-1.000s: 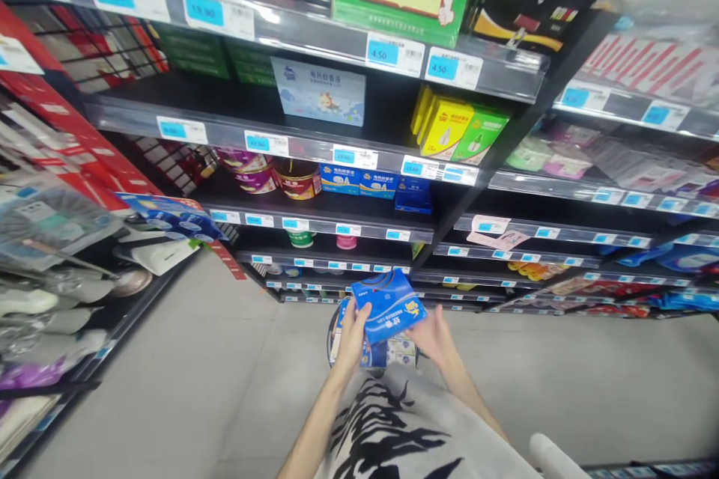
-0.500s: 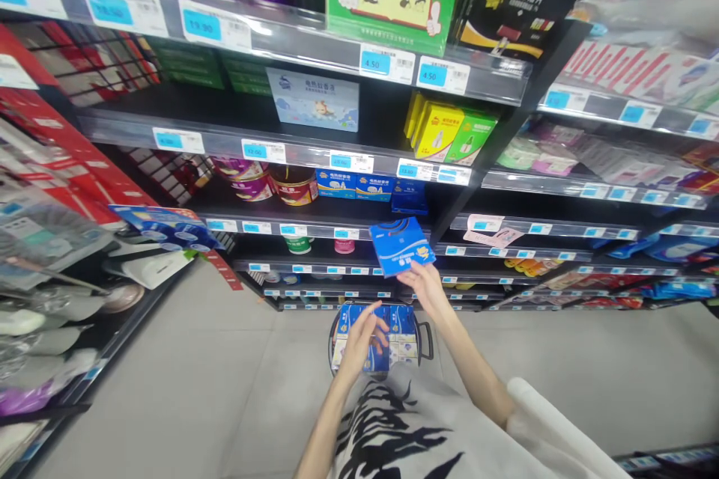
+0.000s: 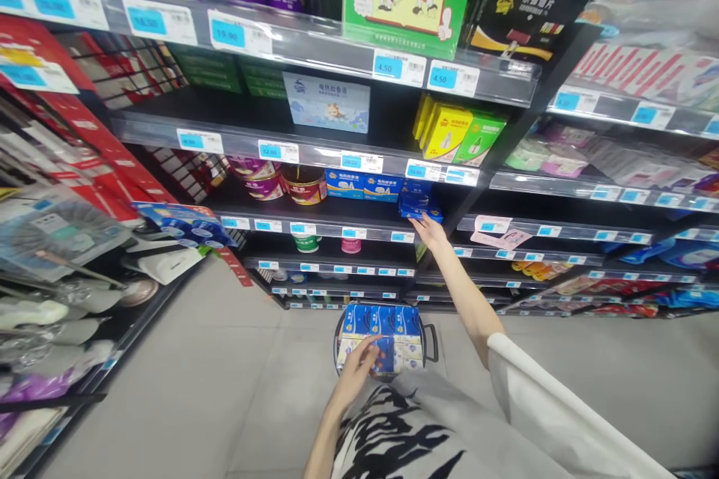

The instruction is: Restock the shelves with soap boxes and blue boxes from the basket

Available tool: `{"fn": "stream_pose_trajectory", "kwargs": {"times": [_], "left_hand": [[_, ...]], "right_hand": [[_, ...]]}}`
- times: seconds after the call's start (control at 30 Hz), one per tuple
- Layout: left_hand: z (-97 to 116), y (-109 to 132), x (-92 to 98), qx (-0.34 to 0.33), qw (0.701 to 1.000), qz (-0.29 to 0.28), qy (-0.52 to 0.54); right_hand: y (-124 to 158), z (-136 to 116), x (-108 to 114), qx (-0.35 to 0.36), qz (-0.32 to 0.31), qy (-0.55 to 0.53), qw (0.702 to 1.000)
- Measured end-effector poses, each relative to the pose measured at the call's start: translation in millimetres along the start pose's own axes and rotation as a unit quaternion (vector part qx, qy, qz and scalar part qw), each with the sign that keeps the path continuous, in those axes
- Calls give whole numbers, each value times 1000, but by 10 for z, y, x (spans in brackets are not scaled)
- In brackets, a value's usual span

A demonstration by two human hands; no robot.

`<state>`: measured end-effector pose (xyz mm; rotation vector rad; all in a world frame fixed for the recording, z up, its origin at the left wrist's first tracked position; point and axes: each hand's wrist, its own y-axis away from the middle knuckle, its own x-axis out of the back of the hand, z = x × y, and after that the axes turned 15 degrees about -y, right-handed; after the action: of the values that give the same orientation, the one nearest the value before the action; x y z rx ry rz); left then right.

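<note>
At the right end of a middle shelf, my right hand (image 3: 431, 232) grips a flat blue box (image 3: 420, 212) by its front edge, fingers under it and thumb on the near side. The box is level, in front of other blue boxes on that shelf. My left hand (image 3: 358, 365) hovers low over a round-ended basket (image 3: 432, 343) with a dark handle, fingers apart and slightly curled, holding nothing that I can see. In the basket, several blue boxes (image 3: 371, 319) stand in a row, with pale boxes (image 3: 408, 351) nearer me. A blue box (image 3: 385, 356) shows beside my left fingertips.
Two blue cartons (image 3: 363, 185) and round purple tubs (image 3: 261, 183) share the shelf. Above are yellow boxes (image 3: 446, 133) and a pale blue box (image 3: 329, 102). A hanging blue pack (image 3: 183, 224) juts out at left. Grey floor (image 3: 252, 389) lies around the basket.
My right hand has carried the flat blue box from in front of the shelf edge up and onto the shelf. My left hand has dropped slightly over the basket. The view has shifted a little.
</note>
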<state>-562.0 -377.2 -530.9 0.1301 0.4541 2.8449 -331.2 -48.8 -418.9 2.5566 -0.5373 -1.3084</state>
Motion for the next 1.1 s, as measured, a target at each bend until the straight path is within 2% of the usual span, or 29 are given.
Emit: {"fn": "stream_pose_trajectory", "kwargs": {"times": [0.33, 0.63, 0.87, 0.93, 1.0, 1.03, 1.1], "left_hand": [[-197, -25, -44, -13, 998, -3, -58], [-326, -62, -3, -15, 991, -17, -128], [-265, -23, -4, -23, 982, 3, -188], [-282, -2, 7, -20, 974, 6, -225], [-328, 20, 18, -6, 959, -2, -283], [-362, 33, 23, 11, 943, -19, -331], [-450, 57, 31, 65, 893, -69, -441]], "right_hand": [[-464, -75, -183, -27, 70, 53, 996], [-493, -95, -250, -50, 70, 83, 993], [-496, -84, -315, -49, 76, 111, 990], [-497, -59, -303, -49, 68, 122, 989], [-454, -35, -268, -35, 32, 146, 988], [-409, -24, -240, -21, 4, 162, 987], [-276, 1, -154, 19, -52, 194, 980]]}}
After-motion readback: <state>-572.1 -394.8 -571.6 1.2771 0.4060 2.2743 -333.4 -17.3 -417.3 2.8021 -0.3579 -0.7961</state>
